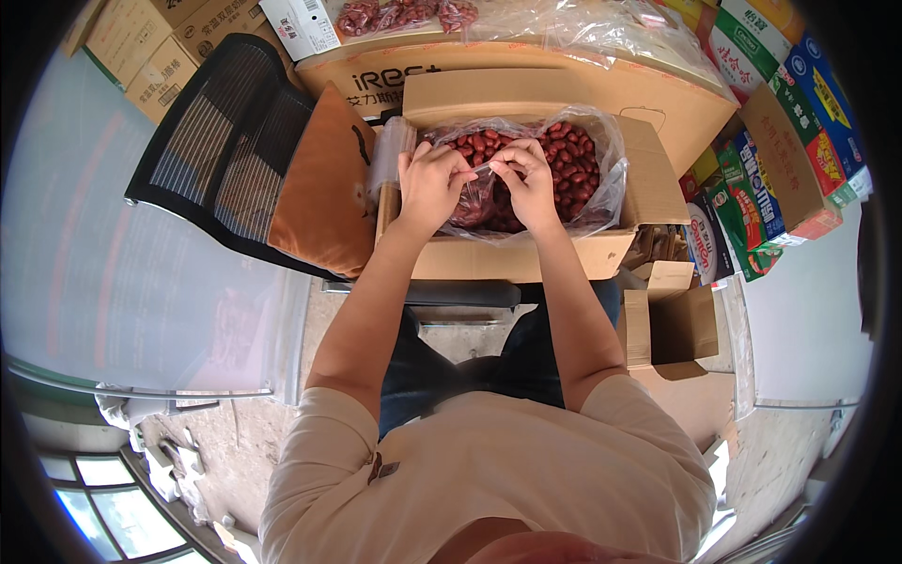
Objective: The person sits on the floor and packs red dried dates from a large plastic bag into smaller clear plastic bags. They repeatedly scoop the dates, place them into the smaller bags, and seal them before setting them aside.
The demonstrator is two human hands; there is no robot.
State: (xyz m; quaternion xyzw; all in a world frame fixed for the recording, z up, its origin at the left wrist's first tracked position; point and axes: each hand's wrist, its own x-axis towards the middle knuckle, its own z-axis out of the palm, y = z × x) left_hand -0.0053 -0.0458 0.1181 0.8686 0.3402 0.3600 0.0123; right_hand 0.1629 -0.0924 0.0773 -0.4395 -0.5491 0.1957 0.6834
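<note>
A small clear plastic bag of red dates (471, 206) hangs between my hands, its gathered top pinched by my left hand (435, 180) and my right hand (526, 185). Both sets of fingertips meet at the bag's neck. Beneath them lie many loose red dates (572, 163) in a clear plastic liner (612, 189) inside an open cardboard box (521, 258). By the box's left end, close to my left hand, is a roll of clear plastic bags (389, 156).
An office chair (232, 141) with an orange cushion (328, 194) stands left. Behind the box, a large carton (676, 120) carries filled date bags (405, 15) and loose plastic film (557, 28). Packaged cartons (810, 127) crowd the right, above a small open cardboard box (638, 328).
</note>
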